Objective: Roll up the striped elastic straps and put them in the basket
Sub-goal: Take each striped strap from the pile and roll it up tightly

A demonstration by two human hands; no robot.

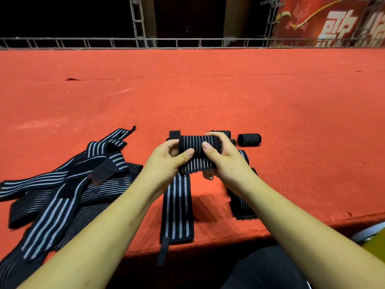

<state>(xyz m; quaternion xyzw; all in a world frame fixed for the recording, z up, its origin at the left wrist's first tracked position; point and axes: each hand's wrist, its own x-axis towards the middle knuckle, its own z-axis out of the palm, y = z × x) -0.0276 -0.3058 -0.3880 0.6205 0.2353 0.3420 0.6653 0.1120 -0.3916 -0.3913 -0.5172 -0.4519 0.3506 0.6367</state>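
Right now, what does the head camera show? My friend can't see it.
The left hand and right hand grip a half-rolled striped strap over a red surface. Unrolled straps lie heaped at left, a finished roll at right.

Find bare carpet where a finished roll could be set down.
Free: the wide carpet between the half-rolled strap and the metal railing, and right of the rightmost finished roll. Crowded: the loose strap pile at left, and around the left hand and right hand.
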